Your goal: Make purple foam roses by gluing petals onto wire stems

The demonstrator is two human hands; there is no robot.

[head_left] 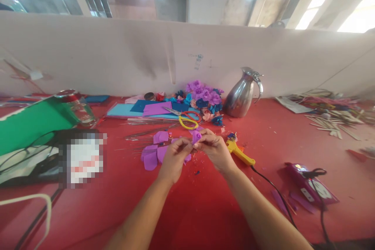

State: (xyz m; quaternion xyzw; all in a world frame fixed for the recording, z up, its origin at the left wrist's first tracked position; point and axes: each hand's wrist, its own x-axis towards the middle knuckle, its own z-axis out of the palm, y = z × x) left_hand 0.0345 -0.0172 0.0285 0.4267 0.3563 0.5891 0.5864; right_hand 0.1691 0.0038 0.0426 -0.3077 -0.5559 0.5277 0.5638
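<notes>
Between my two hands, over the middle of the red table, is a small purple craft flower (197, 136) with a rolled centre. My left hand (177, 158) pinches its lower edge with thumb and fingertips. On the other side, my right hand (215, 149) grips it with closed fingers. Cut purple petals (150, 159) lie left of and partly behind my left hand. Just beyond the flower rest scissors (189, 120) with yellow and red handles. A yellow glue gun (240, 153) lies right of my right hand, its nozzle end messy with scraps.
Finished purple, blue and pink flowers (205, 95) are heaped by the wall, beside a steel jug (240, 93). Coloured sheets (120, 110) and thin wires lie behind. A purple power strip (312, 183) with cables sits right; a glass jar (77, 107) and green board (35, 125) stand left.
</notes>
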